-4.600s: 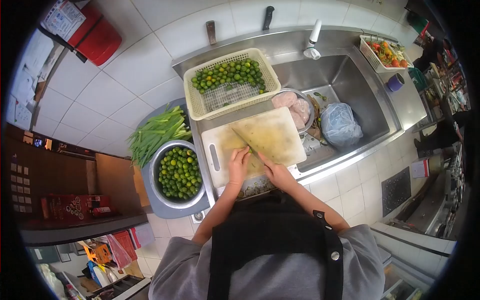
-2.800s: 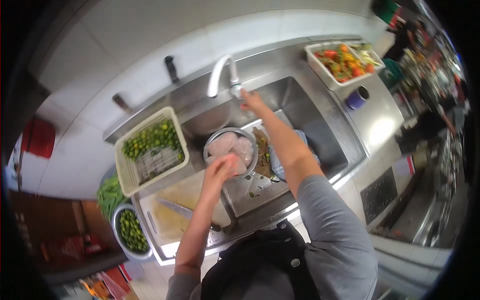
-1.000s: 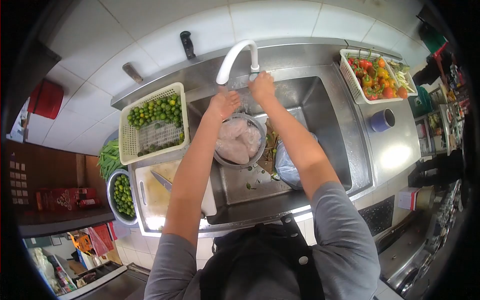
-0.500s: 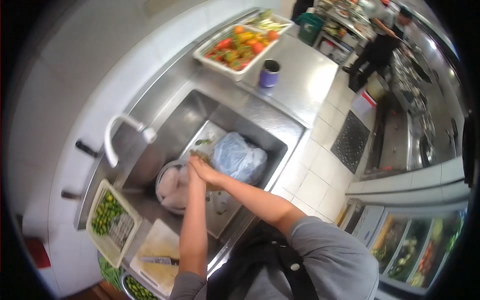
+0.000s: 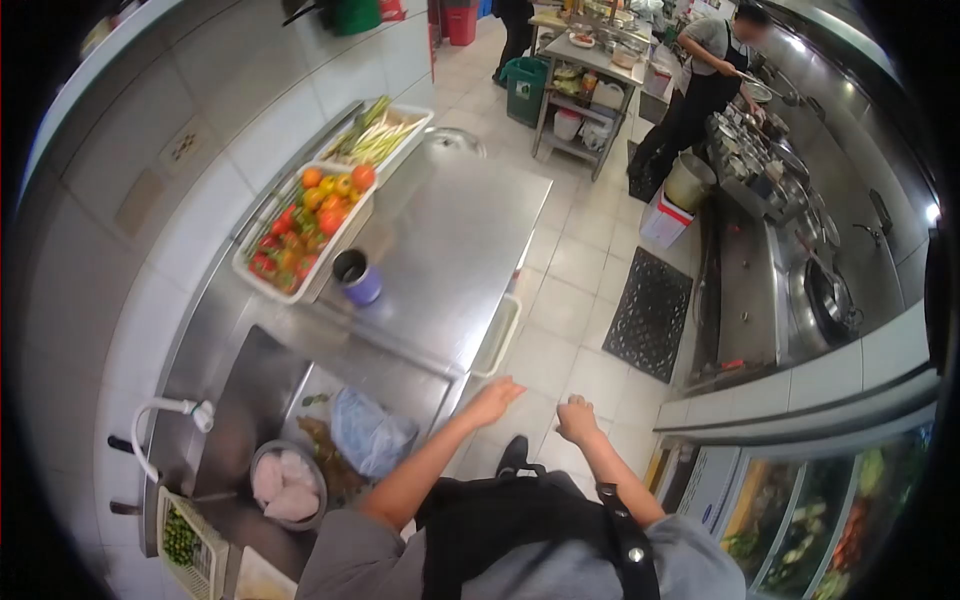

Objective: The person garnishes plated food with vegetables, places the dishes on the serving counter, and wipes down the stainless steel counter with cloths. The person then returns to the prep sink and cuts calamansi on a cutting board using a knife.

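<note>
My left hand (image 5: 493,402) is over the floor just past the sink's front edge, its fingers stretched out and nothing in them. Beside it to the right, my right hand (image 5: 577,420) hangs in the air with curled fingers, and no object shows in it. The hands are apart. In the steel sink (image 5: 245,400) stands a round metal bowl (image 5: 318,495) with pale pieces of raw meat (image 5: 285,485), seemingly chicken. A bluish plastic bag (image 5: 368,432) lies right of the bowl. The white faucet (image 5: 180,407) arches over the sink's left side.
A basket of tomatoes and peppers (image 5: 305,230), a tray of green stalks (image 5: 385,135) and a purple cup (image 5: 358,278) stand on the steel counter (image 5: 450,240). A basket of small green fruit (image 5: 182,540) is lower left. A co-worker (image 5: 700,85) stands at the stove; a black mat (image 5: 650,315) lies on the floor.
My hands were together over the sink near the bowl; now they are apart and out over the floor to the right. The view has swung right, showing more counter and floor.
</note>
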Tool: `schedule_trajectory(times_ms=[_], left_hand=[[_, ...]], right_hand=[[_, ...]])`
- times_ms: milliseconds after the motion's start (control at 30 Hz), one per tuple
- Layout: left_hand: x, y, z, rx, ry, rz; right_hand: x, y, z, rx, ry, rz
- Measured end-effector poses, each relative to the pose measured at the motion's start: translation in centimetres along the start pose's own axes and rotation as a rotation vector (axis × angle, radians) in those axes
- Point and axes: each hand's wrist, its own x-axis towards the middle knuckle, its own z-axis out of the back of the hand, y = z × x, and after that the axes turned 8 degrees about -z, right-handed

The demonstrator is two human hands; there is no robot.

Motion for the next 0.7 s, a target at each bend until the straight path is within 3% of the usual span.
schedule_trajectory(times_ms=[100, 133, 167, 233, 333, 367, 433, 467, 500, 533, 567, 600, 633, 667, 700], left_hand=[[4.9, -3.7, -2.8, 0.013, -0.014, 0.009], [7.1, -4.1, -3.5, 0.080, -0.078, -0.084], [9.8, -4.4, -4.0, 0.155, -0.149, -0.191], [15.6, -4.5, -6.2, 0.258, -0.151, -0.174], [22.9, -4.6, -4.7, 0.298, -0.125, -0.175], [25.7, -4.4, -3.3, 0.246, -0.104, -0.214], [30.7, -3.0, -1.8, 0.187, -0.114, -0.294], [33.1, -2.2, -0.2, -0.027, 0.115, -0.191], [36.5, -1.4, 1.3, -0.231, 0.346, -0.090], [39.6, 2.8, 0.5, -0.240, 0.438, -0.158], [41.4, 2.8, 0.2, -0.238, 0.447, -0.167], [43.8, 2.3, -0.2, 0.164, 0.559, -0.032], [46.9, 2.1, 0.0, 0.573, 0.647, 0.111], [50.3, 1.9, 0.5, 0.583, 0.641, 0.101], [53.8, 1.6, 0.9, 0.463, 0.561, -0.036]], right_hand=[[2.8, -5.7, 3.6, 0.642, -0.139, 0.266], [2.5, -4.4, 6.6, 1.007, -0.023, 0.108], [3.7, -3.9, 8.9, 1.009, -0.019, 0.101], [7.2, -3.2, 12.8, 1.625, 0.385, 0.049], [18.1, -4.7, 13.1, 1.818, 0.321, 0.169], [19.0, -5.4, 15.2, 1.819, 0.325, 0.139], [20.0, -6.2, 21.9, 1.504, 0.187, 0.319], [22.0, -8.7, 22.7, 1.366, 0.106, 0.320], [24.2, -11.9, 22.6, 1.534, 0.277, 0.274], [26.0, -15.8, 21.6, 1.696, 0.454, 0.226], [26.3, -19.6, 21.3, 1.026, 0.227, -0.143], [31.9, -28.2, 11.2, 0.231, 0.075, -0.386], [29.4, -32.3, 10.9, -0.439, 0.355, -0.458], [27.9, -33.5, 12.4, -0.440, 0.487, -0.229], [25.8, -36.2, 10.1, 0.297, 0.004, -0.258]])
